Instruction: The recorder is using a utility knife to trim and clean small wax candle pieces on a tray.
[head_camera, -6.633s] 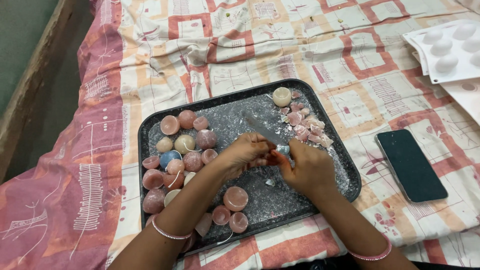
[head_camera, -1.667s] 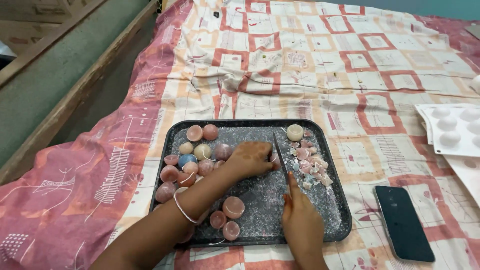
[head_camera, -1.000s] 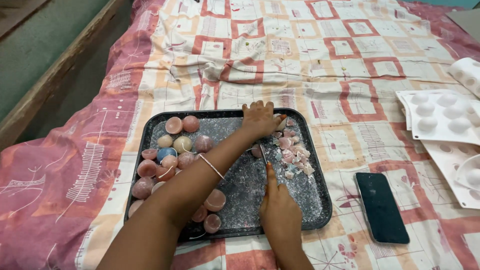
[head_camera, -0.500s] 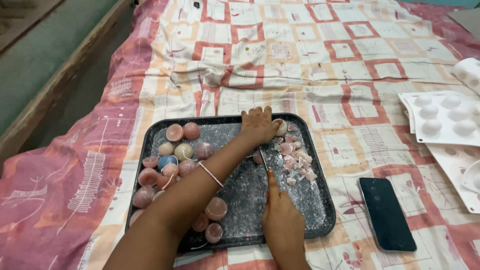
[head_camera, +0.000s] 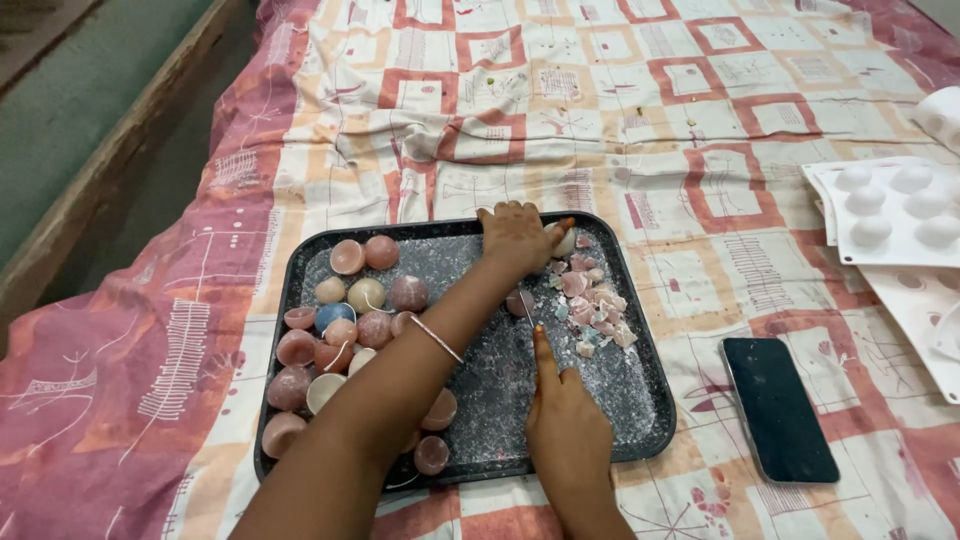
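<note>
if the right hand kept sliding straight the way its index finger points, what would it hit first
Likely the small pink half-sphere just ahead of the right hand, whose finger points up the tray. Beyond that lies the left hand. The broken pink pieces lie slightly right of that line, though depth is hard to judge.

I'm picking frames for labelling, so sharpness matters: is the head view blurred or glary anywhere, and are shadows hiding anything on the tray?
Head view: light is soft and even, with no harsh glare; the dark tray shows only white speckle. The left hand and right hand look reasonably sharp, casting faint shadows. The phone screen is dull, without reflection. The white mould at the right edge is bright, slightly washed out.
</note>
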